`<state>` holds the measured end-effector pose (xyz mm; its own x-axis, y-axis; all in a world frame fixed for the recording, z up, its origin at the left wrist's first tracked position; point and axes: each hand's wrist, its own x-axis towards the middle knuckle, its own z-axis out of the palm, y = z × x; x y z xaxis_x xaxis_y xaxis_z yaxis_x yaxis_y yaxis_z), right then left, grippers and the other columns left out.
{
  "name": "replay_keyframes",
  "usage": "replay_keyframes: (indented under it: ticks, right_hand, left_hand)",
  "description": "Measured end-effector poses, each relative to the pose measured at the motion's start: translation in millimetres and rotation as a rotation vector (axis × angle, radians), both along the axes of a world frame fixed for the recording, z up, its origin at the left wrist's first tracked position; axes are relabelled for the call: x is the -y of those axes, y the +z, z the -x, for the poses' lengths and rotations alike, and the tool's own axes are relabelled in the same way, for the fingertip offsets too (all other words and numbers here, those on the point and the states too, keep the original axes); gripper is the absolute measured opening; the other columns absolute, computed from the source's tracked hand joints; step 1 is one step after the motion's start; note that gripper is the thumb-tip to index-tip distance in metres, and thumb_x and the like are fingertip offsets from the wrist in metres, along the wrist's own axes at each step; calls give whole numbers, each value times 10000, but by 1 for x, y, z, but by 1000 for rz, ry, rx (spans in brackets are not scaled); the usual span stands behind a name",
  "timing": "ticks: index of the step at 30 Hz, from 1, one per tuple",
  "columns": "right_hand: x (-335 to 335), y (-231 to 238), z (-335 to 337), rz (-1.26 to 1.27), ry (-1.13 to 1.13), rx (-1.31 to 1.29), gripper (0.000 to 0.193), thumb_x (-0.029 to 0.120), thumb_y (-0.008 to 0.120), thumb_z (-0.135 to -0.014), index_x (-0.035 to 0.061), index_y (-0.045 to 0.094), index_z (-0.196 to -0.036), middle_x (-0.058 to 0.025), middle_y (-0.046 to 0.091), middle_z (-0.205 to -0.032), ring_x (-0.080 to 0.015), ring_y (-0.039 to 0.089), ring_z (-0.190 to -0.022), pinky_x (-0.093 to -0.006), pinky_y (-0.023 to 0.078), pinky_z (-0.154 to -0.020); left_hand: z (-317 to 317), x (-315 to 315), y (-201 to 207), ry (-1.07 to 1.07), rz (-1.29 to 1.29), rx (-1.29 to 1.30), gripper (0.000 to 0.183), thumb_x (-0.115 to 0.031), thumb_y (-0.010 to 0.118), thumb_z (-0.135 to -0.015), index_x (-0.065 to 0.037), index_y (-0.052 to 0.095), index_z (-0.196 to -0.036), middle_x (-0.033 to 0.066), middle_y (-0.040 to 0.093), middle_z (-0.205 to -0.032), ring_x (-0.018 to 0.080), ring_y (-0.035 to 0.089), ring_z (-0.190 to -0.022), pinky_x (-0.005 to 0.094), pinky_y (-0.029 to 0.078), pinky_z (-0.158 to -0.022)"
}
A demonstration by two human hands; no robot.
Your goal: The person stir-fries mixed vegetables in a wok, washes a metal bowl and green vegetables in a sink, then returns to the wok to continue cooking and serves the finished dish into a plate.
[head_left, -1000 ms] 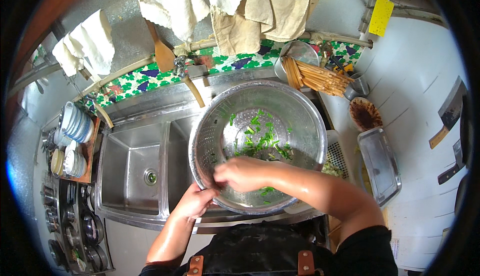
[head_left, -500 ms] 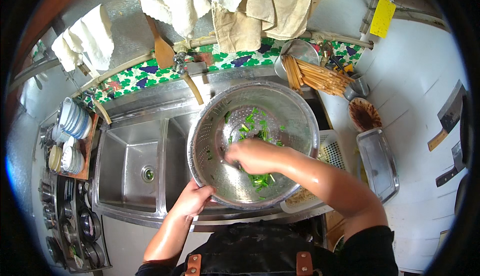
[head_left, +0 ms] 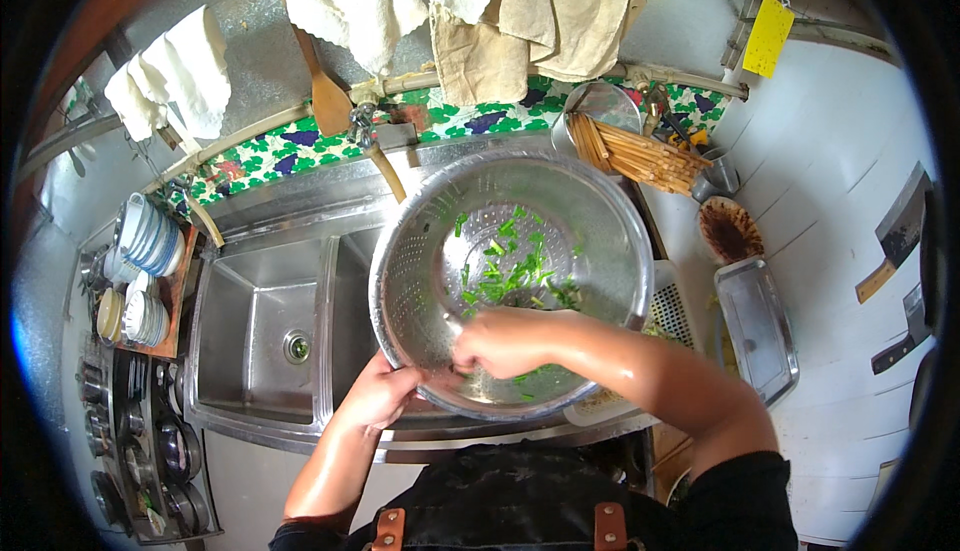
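Note:
A large metal colander with a perforated wall is tilted over the sink in front of me. Chopped green vegetable pieces lie scattered on its bottom. My left hand grips the near left rim, thumb over the edge and fingers mostly hidden beneath. Inside the colander, my right hand is at the near side, beside the greens. Its fingers are curled closed. A shiny edge shows by the knuckles, but what the fingers hold, if anything, is hidden.
At left is a steel sink basin with a drain; stacked bowls stand beyond it. A tap with a hose rises behind the colander. At right are wooden chopsticks, a white perforated basket, a metal tray and wall-hung cleavers.
My right hand has moved toward me, from the middle of the colander to its near side. The greens have shifted, and the colander has tipped slightly. My left hand keeps its place on the rim.

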<state>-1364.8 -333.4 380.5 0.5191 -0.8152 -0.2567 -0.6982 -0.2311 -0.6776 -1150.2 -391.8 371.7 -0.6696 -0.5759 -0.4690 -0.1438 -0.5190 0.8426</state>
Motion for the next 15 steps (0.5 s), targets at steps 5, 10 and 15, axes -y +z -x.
replay_keyframes:
  ticks: [5,10,15]
  right_hand:
    - [8,2,21,533,-435,148,298,-73,509,-729,14,674,-962,-173,670,-982,-340,650,-884,-420,515,-795]
    - [23,-6,8,958,-972,131,400,-77,516,-748,-53,512,-1147,-228,494,-1208,-384,557,-1076,-411,472,-912]
    - [3,-3,-10,142,-221,-140,247,-29,558,-732,-66,623,-968,-242,628,-1023,-368,637,-939,-441,517,-849]
  left_hand:
    - [2,-3,-2,-50,103,-4,338,57,540,-798,13,559,-1133,85,634,-978,156,608,-821,264,509,-657]
    - [10,-16,-1,-9,16,-16,222,19,537,-833,-15,598,-1044,30,626,-849,102,567,-677,250,472,-577]
    - [8,-10,-2,-9,63,-6,219,27,540,-829,-17,602,-1034,26,622,-845,95,557,-686,239,456,-591]
